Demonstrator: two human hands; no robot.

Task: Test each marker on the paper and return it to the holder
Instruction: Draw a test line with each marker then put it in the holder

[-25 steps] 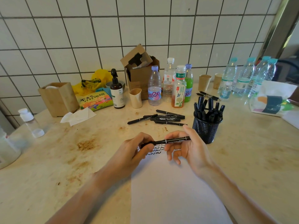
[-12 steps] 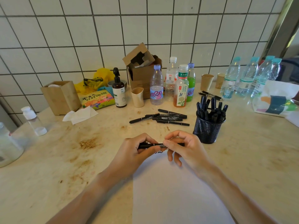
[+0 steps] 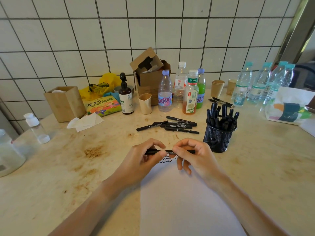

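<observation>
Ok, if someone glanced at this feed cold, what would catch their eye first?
Probably the two hands, left hand and right hand, holding one black marker level over the far end of the white paper. Next, the black mesh holder full of markers just right of them, and the loose markers lying behind.

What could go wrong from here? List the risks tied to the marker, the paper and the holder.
1. Both hands, left hand and right hand, hold the marker just above the scribbles on the paper; fresh ink might smear.
2. The mesh holder looks crowded, so pushing another marker in could tip it.
3. The loose markers lie nearby; tested and untested could get mixed.
</observation>
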